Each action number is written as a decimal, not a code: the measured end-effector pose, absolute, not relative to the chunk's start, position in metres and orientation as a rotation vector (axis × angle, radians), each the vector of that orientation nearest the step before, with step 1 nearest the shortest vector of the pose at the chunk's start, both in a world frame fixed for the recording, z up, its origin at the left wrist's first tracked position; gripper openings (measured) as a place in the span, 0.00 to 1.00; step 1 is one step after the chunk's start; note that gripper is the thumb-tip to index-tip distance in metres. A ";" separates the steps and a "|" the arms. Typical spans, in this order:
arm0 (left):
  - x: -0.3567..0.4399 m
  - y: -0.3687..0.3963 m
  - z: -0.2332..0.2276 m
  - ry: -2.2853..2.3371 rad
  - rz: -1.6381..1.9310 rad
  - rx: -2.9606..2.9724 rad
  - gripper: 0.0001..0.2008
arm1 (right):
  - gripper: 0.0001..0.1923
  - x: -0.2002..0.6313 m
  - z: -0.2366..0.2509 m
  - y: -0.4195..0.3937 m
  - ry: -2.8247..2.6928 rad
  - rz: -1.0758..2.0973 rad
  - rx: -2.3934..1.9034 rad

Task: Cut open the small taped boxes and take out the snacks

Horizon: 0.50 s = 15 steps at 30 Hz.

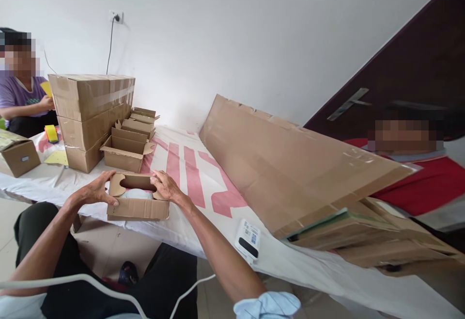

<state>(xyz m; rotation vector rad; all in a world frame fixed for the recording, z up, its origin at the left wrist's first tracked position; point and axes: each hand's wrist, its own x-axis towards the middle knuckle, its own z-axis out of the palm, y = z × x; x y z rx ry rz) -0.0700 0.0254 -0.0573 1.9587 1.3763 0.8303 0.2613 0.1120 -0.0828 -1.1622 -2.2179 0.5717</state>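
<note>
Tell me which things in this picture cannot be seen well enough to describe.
- Head view: the pale item inside the small cardboard box; the side flaps and both hands, left hand and right hand, cover most of it.
- The print on the white device is too small to read.
- The flat cartons lie partly hidden under the large cardboard sheet.

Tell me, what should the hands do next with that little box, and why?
Probably fold the side flaps down over the opening. The small cardboard box sits at the table's edge with both flaps raised, the left hand on one, the right hand on the other, and a pale rounded thing already lies inside, so closing looks like the step left.
</note>
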 end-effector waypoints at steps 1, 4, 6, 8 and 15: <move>-0.072 0.027 -0.057 1.375 0.825 1.971 0.59 | 0.25 0.261 -0.080 0.109 -2.211 0.559 -1.188; -0.075 0.027 -0.056 1.354 0.826 2.037 0.56 | 0.31 0.259 -0.072 0.093 -2.177 0.523 -1.251; -0.071 0.024 -0.055 1.379 0.852 2.061 0.51 | 0.39 0.257 -0.068 0.080 -2.166 0.512 -1.285; -0.063 0.021 -0.052 1.447 0.878 2.072 0.47 | 0.42 0.255 -0.064 0.069 -2.178 0.507 -1.310; -0.031 0.014 -0.052 1.723 0.978 2.082 0.34 | 0.32 0.264 -0.061 0.068 -1.978 0.569 -1.292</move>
